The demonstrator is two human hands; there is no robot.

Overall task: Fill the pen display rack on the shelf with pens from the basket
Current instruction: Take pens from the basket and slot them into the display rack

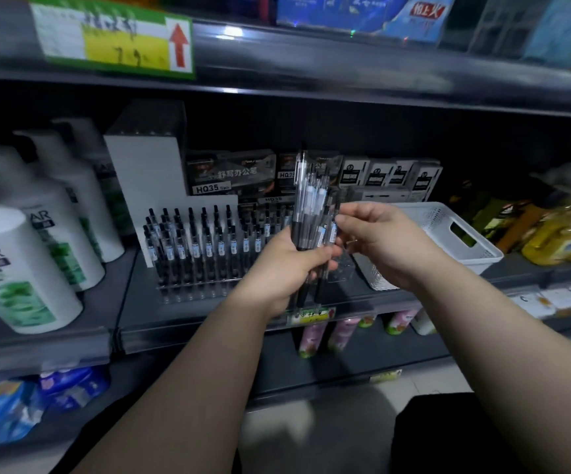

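My left hand (285,268) grips a bunch of clear pens (313,206) with black caps, held upright in front of the shelf. My right hand (379,241) pinches one pen of that bunch near its middle. Behind my left hand stands the clear pen display rack (195,282), with several rows of pens upright in its left part; my hands hide its right part. The white plastic basket (461,234) sits on the shelf to the right, behind my right hand; its inside is hidden.
White shampoo bottles (20,268) stand to the left of the rack. Boxes of pens (232,176) line the back of the shelf. Yellow bottles (557,241) stand to the right of the basket. Another shelf (311,66) overhangs above.
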